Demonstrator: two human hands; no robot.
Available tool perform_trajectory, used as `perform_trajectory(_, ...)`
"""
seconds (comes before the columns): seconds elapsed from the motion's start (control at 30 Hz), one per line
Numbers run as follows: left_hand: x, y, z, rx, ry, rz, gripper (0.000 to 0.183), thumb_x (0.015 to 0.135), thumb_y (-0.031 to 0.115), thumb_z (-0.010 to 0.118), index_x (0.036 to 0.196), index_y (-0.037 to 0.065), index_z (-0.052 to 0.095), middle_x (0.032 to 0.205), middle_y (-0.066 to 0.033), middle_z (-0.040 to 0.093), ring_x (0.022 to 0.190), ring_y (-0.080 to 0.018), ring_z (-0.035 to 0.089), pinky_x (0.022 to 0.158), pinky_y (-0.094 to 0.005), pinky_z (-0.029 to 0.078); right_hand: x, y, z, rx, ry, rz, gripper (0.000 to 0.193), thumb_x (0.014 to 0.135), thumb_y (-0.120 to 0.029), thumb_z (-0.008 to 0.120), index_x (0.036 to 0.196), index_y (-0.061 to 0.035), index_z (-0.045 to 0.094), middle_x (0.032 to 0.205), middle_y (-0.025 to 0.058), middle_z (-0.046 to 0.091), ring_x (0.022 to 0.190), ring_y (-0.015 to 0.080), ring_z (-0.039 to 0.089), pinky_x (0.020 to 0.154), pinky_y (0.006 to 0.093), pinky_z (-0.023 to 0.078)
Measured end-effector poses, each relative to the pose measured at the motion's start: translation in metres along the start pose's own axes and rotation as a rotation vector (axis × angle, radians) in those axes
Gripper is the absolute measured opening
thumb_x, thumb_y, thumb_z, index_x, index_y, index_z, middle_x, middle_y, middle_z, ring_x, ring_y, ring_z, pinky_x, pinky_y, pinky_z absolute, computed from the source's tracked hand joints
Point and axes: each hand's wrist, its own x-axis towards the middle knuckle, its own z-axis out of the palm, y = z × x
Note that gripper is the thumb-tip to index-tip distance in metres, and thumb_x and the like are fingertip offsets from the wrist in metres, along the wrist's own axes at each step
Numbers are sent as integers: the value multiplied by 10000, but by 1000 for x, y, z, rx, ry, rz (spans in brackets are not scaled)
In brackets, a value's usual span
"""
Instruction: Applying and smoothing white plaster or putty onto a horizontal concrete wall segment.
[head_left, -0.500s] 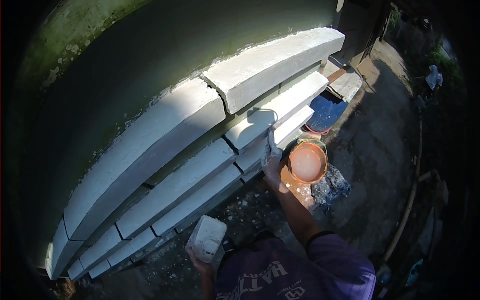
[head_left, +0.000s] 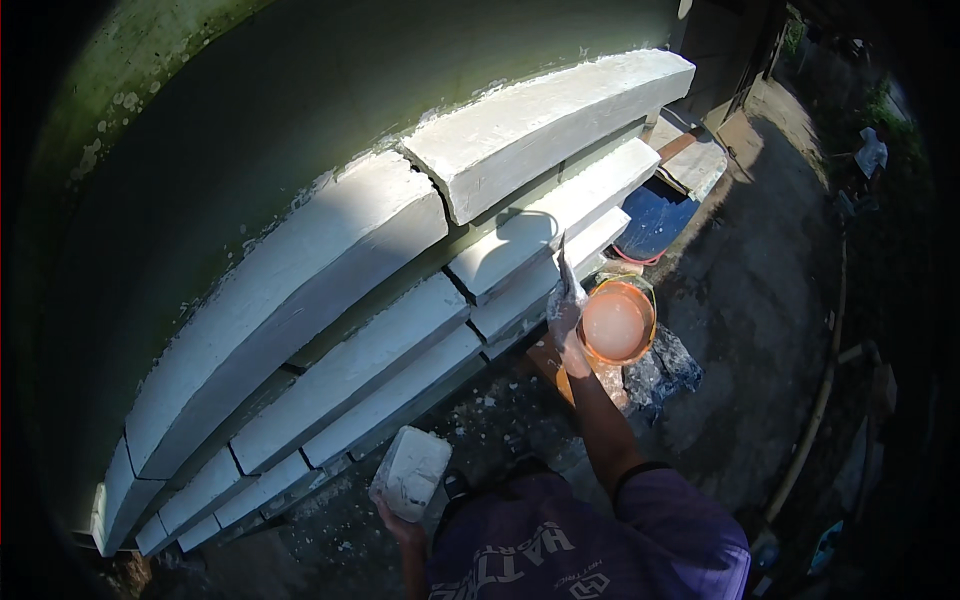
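Low in the picture, my left hand [head_left: 397, 520] grips the near lower edge of a white, box-shaped thing [head_left: 415, 468] with rounded corners and grey smears. Whether it is a solid block or a filled tub I cannot tell. My right hand [head_left: 566, 305], coated in white, is raised between the stepped white mouldings [head_left: 545, 215] and an orange bucket [head_left: 616, 322]. A thin, pointed, greyish shape juts up from its closed fingers, too narrow to name. The bucket holds pale, milky liquid and has a thin handle.
A long curved white ledge [head_left: 300, 255] with a crack runs along the green wall [head_left: 230, 130]. Crumpled dark plastic [head_left: 662, 370] lies beside the bucket. Behind it stands a dark blue container [head_left: 655, 222] of liquid. A pole [head_left: 825, 380] lies along the path at right.
My right hand has shifted right, away from the mouldings and toward the bucket, and the pointed shape shows more clearly. My left hand and the box-shaped thing have barely moved.
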Motion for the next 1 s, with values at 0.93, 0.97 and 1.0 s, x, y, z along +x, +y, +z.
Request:
perform_trajectory(0.93,0,-8,0,-69,205,-42,579,952,458,412,1388,79,373,1385,-95,439,1280,-271,410,1065,-408,306,-91,-60,-20,89,-469,133,452,873,65,404,1316,9,478,1247,185,572,1134,247,585,878,304,479)
perform_trajectory(0.97,0,-6,3,-65,213,-46,579,954,460,406,1388,79,372,1385,-95,439,1279,-270,412,1064,-408,309,-78,-47,-16,62,-311,38,462,879,71,406,1332,5,460,1234,170,586,1069,220,618,839,316,489)
perform_trajectory(1.0,0,-4,4,-71,234,-40,579,954,460,406,1388,79,372,1385,-95,439,1279,-270,412,1064,-408,309,-65,-46,-21,-68,-348,191,451,896,67,379,1343,31,430,1268,190,558,1104,240,595,874,321,475)
